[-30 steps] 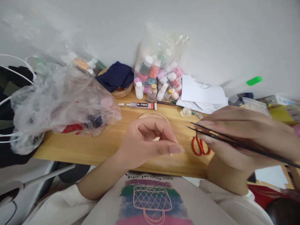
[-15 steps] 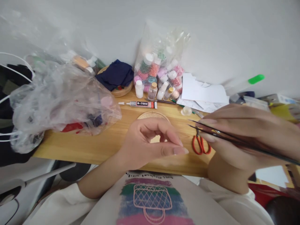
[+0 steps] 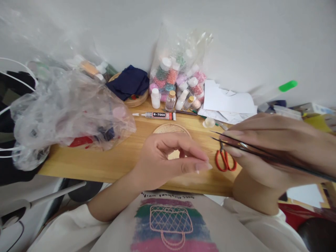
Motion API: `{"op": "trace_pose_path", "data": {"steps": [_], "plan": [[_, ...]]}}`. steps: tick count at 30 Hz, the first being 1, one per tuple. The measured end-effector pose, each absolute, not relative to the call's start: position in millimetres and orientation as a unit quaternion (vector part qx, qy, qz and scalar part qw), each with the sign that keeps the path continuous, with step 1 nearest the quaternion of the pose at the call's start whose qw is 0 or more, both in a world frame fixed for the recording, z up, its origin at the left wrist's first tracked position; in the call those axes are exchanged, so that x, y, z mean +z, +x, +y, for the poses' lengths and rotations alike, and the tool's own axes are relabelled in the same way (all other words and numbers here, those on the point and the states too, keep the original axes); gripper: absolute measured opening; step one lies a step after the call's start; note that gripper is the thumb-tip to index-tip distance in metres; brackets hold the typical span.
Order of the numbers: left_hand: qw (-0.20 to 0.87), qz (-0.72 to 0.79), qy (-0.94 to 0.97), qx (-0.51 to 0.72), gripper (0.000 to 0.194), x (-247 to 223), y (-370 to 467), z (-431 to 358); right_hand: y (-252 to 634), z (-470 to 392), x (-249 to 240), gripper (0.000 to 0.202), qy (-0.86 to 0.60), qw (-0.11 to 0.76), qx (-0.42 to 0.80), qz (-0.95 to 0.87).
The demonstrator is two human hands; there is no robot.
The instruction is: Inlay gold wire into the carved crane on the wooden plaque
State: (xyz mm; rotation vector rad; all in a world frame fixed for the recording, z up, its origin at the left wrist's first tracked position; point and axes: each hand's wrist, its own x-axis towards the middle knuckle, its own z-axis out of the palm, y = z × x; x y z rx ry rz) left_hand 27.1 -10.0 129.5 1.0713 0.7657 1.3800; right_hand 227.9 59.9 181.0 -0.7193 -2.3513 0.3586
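My left hand hovers over the front of the wooden table, thumb and index finger pinched together. Whatever lies between those fingertips is too small to make out. To its right, my right hand is closed around dark, slim tweezers. The tweezer tips point left toward the left fingertips and stand slightly apart, with nothing visible between them. Partly hidden behind my left hand is a round, pale wooden piece with a patterned surface. Scissors with red handles lie on the table between the hands, their blades partly covered.
A B-7000 glue tube lies behind the hands, near small bottles and a clear bag of colourful jars. Crumpled plastic bags fill the left. White papers and a small translucent dish are at right.
My left index fingertip has moved slightly right, closer against the thumb tip. My right hand stays nearly in place with the tweezers, their tips still apart.
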Motion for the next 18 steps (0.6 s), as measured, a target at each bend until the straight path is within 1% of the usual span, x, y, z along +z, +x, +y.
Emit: {"op": "trace_pose_path", "data": {"steps": [3, 7, 9, 11, 12, 13, 14, 15, 17, 18], "plan": [[0.573, 0.325, 0.465, 0.592, 0.007, 129, 27, -11, 227, 60, 181, 0.028, -0.222, 0.319, 0.118, -0.914], [0.59, 0.32, 0.457, 0.584, 0.004, 129, 27, -12, 225, 57, 181, 0.012, -0.234, 0.326, 0.145, -0.904], [0.598, 0.318, 0.452, 0.581, 0.005, 129, 27, -12, 227, 59, 182, 0.013, -0.249, 0.323, 0.152, -0.9], [0.596, 0.323, 0.454, 0.578, 0.006, 129, 26, -12, 234, 67, 185, 0.015, -0.219, 0.3, 0.149, -0.916], [0.592, 0.327, 0.458, 0.577, 0.007, 129, 26, -12, 238, 74, 187, 0.019, -0.2, 0.284, 0.142, -0.927], [0.587, 0.331, 0.463, 0.576, 0.008, 129, 26, -12, 243, 81, 189, 0.03, -0.132, 0.227, 0.134, -0.955], [0.581, 0.335, 0.467, 0.576, 0.008, 130, 26, -12, 247, 89, 191, 0.046, -0.064, 0.17, 0.12, -0.976], [0.577, 0.338, 0.471, 0.576, 0.008, 130, 26, -12, 251, 96, 193, 0.058, -0.042, 0.152, 0.105, -0.982], [0.568, 0.345, 0.474, 0.578, 0.009, 129, 27, -12, 257, 106, 196, 0.067, -0.019, 0.117, 0.111, -0.987], [0.565, 0.347, 0.475, 0.579, 0.009, 129, 27, -13, 258, 108, 196, 0.068, -0.027, 0.116, 0.113, -0.987]]}}
